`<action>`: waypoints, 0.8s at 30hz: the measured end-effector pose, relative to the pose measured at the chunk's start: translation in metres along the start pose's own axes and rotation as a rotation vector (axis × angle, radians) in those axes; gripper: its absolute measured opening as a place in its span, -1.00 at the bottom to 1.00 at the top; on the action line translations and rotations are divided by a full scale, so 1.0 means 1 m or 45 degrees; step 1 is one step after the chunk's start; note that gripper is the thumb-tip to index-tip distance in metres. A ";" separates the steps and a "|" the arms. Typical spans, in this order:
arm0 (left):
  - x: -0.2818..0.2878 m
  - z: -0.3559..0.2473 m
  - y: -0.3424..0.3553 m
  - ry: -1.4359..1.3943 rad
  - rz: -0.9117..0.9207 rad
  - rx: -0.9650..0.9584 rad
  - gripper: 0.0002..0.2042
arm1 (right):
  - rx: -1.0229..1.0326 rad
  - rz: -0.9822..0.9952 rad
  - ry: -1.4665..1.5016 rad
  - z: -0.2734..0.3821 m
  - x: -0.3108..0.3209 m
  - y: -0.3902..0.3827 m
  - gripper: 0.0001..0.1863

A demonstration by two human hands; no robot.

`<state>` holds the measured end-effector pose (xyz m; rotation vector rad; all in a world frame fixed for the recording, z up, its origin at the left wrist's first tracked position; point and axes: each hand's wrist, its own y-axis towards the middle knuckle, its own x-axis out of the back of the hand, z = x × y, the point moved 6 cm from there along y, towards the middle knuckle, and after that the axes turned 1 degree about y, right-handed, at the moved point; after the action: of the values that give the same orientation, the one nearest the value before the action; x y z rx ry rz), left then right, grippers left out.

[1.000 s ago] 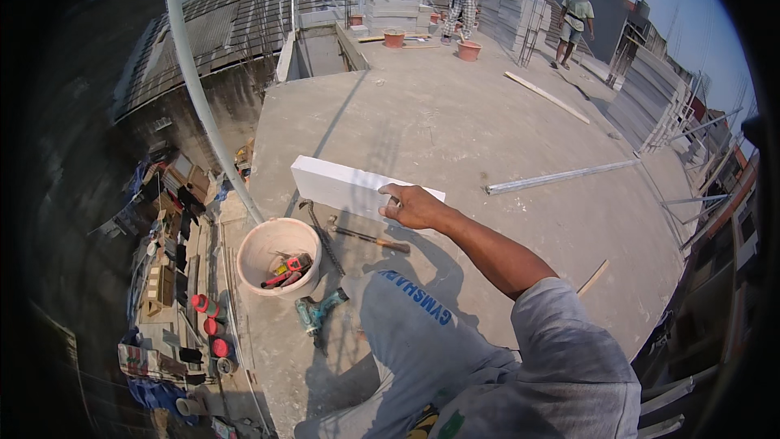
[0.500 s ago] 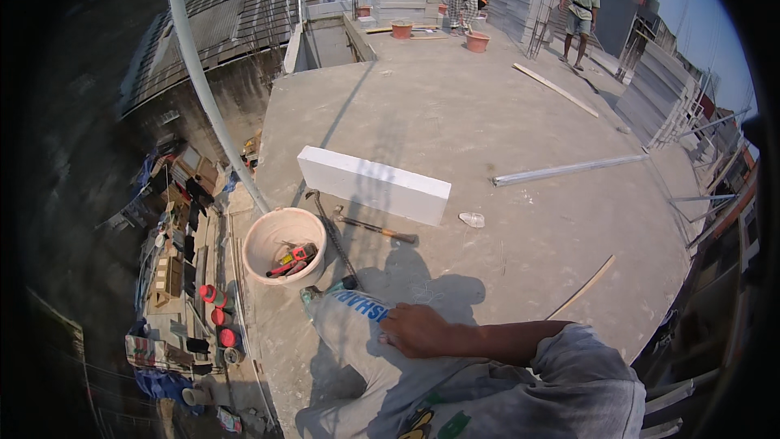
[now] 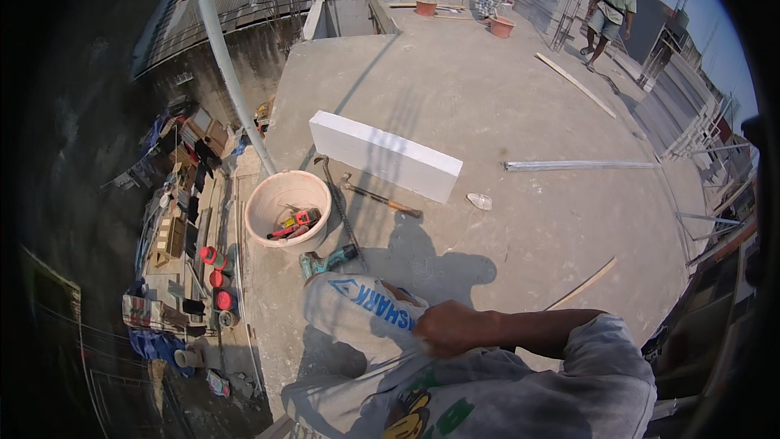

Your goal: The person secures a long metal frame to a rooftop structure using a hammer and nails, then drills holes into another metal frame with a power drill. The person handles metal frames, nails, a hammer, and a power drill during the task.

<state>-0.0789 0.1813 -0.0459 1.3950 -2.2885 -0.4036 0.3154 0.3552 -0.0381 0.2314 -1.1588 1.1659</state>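
Note:
My right hand (image 3: pixel 447 329) is over my grey trouser leg (image 3: pixel 357 297), its fingers curled closed. Whatever they may hold is hidden and slightly blurred. My left hand is out of sight. Just beyond my knee lies a teal power tool (image 3: pixel 329 260), beside a pale round bucket (image 3: pixel 258 205). In the bucket are a red-and-black tape measure (image 3: pixel 307 217) and other small tools. A dark crowbar (image 3: pixel 342 211) lies along the bucket's right side. Right of it is a hammer (image 3: pixel 382 198) with a wooden handle. A long white block (image 3: pixel 386 154) stands on edge beyond.
A crumpled clear plastic piece (image 3: pixel 479 201), a metal bar (image 3: pixel 581 166) and wooden strips (image 3: pixel 575 84) lie on the concrete slab (image 3: pixel 455 73). The slab drops off at left, beside a pale pole (image 3: pixel 227 65). A person (image 3: pixel 611 12) walks at far right; another stands near orange tubs (image 3: pixel 501 27).
My view has shifted, so the slab's objects sit slightly right and higher. My right hand has shifted on my leg, its fingers more curled. The person at far right has changed stride.

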 end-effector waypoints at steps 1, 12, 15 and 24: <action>0.020 -0.005 0.004 0.012 -0.066 -0.029 -0.18 | -0.013 0.043 -0.005 0.000 -0.004 0.004 -0.77; 0.249 -0.088 0.008 0.153 -0.656 -0.384 -0.14 | -0.016 0.084 -0.076 0.000 0.009 0.042 -0.68; 0.276 -0.118 0.002 0.146 -0.717 -0.461 -0.13 | -0.026 0.078 -0.076 0.000 0.014 0.045 -0.68; 0.235 -0.166 -0.038 0.781 -0.873 -0.317 0.05 | 0.042 -0.071 -0.030 -0.001 0.023 0.053 -0.65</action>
<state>-0.0613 -0.0500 0.1288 1.8235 -1.2049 -0.3722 0.2717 0.3928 -0.0404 0.3012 -1.1475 1.1363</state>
